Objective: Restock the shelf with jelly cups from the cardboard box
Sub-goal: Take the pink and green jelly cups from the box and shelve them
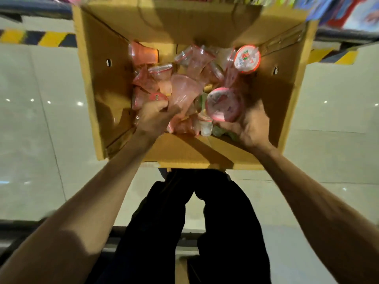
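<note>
In the cardboard box [102, 89], your right grip [253, 128] holds a lidded jelly cup [223, 104]; your left grip [153, 116] clutches a second cup [183, 93].

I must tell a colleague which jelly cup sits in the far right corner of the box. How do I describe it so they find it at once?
Look into the far right corner of the open cardboard box. One jelly cup there faces its lid to the camera. The pink cups heaped beside it show clear sides; this one shows a white printed lid with a red rim.
</note>
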